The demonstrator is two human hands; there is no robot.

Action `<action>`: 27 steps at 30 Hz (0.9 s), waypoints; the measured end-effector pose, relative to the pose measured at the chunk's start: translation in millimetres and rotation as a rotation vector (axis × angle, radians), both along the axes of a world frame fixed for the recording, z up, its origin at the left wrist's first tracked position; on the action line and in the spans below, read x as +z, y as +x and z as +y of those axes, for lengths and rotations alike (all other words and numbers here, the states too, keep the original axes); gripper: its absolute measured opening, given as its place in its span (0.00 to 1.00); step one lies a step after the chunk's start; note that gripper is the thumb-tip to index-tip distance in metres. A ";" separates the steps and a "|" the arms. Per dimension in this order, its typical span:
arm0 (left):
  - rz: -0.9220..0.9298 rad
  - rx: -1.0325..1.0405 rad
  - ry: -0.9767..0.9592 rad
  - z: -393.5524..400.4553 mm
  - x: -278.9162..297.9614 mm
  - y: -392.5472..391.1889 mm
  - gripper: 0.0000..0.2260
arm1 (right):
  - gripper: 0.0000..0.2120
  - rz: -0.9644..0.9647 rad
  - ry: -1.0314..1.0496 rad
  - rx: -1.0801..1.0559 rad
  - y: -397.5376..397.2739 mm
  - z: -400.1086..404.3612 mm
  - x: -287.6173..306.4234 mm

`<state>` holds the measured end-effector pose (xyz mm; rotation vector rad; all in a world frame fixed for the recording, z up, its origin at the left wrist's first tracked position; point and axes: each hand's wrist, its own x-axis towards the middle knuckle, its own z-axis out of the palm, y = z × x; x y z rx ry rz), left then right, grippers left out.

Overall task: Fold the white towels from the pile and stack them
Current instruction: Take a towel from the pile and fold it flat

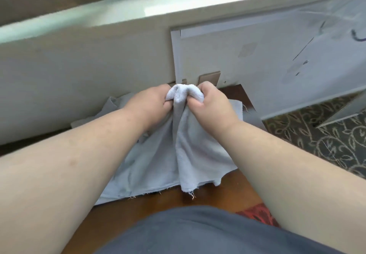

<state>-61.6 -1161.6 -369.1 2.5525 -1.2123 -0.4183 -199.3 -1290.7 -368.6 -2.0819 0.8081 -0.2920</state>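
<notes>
A white towel (196, 151) hangs bunched from both my hands above the wooden table (198, 202). My left hand (150, 103) grips its top edge on the left, and my right hand (213, 103) grips it right beside, so the cloth puffs up between them. Its frayed lower corner dangles near the table's front. Under it lie more white towels (142, 172), spread flat, with others crumpled at the back left (114, 103).
A white wall under a window sill (99, 14) rises just behind the table. A white panel (277, 56) leans to the right. Patterned carpet (316, 135) lies at the right. My grey shirt (198, 234) fills the bottom.
</notes>
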 end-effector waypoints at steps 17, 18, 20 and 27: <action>-0.141 0.311 -0.661 93.4 175.6 -29.0 0.06 | 0.06 -0.731 0.017 0.120 36.7 106.7 155.4; -0.150 0.332 -0.683 105.0 177.9 -30.2 0.06 | 0.06 -0.744 0.017 0.139 38.7 117.6 157.8; -0.168 0.368 -0.717 130.6 180.2 -31.2 0.05 | 0.05 -0.763 0.025 0.175 42.5 142.2 160.6; -0.222 0.419 -0.749 246.6 176.0 -32.0 0.02 | 0.04 -0.758 0.044 0.296 51.6 251.3 160.0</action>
